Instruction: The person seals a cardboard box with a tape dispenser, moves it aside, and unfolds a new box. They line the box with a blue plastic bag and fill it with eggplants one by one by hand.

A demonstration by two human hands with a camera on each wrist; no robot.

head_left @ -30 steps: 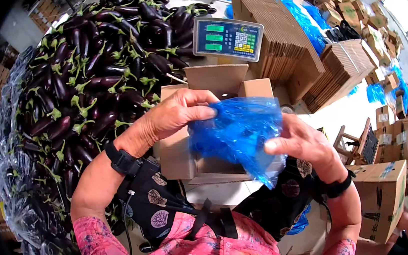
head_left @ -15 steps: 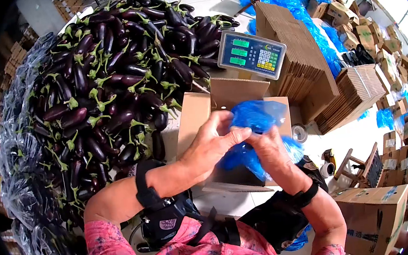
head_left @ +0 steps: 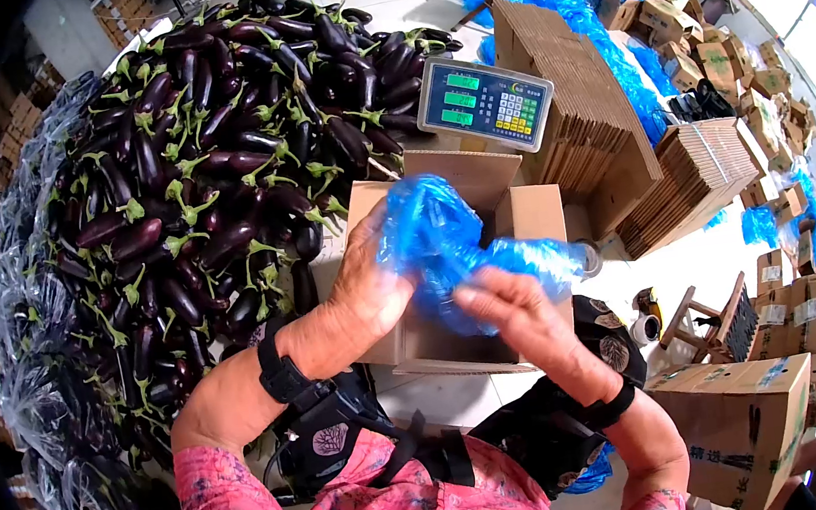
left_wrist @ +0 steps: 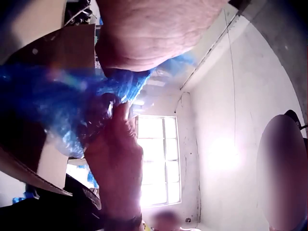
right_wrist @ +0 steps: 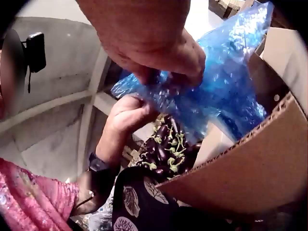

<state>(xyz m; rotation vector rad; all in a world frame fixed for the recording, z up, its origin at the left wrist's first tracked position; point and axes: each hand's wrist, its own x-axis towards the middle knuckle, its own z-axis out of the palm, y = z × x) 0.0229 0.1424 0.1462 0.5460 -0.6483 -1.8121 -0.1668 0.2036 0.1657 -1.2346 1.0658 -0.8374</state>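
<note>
A crumpled blue plastic bag [head_left: 436,232] is bunched between both hands above an open cardboard box [head_left: 404,351]. My left hand [head_left: 368,282] grips the bag on its left side, its fingers partly hidden behind the film. On the other side my right hand [head_left: 518,308] pinches the plastic, thumb toward the middle. In the right wrist view, the right hand [right_wrist: 163,48] has its fingers curled into the blue film [right_wrist: 226,72], with the left hand [right_wrist: 127,115] just below. The box's flaps stand spread, and the bag covers much of its opening.
A large heap of eggplants [head_left: 218,176] lies at the left, edged by clear plastic wrap [head_left: 40,378]. Behind the box stands a scale display [head_left: 487,105]. Flattened cartons [head_left: 572,105] are stacked to its right. A taped carton [head_left: 739,419] and wooden stool [head_left: 712,321] stand at the right.
The bag went from spread out to gathered between the hands. The hands came together half a second ago; now they are farther apart, the left hand moved up and left.
</note>
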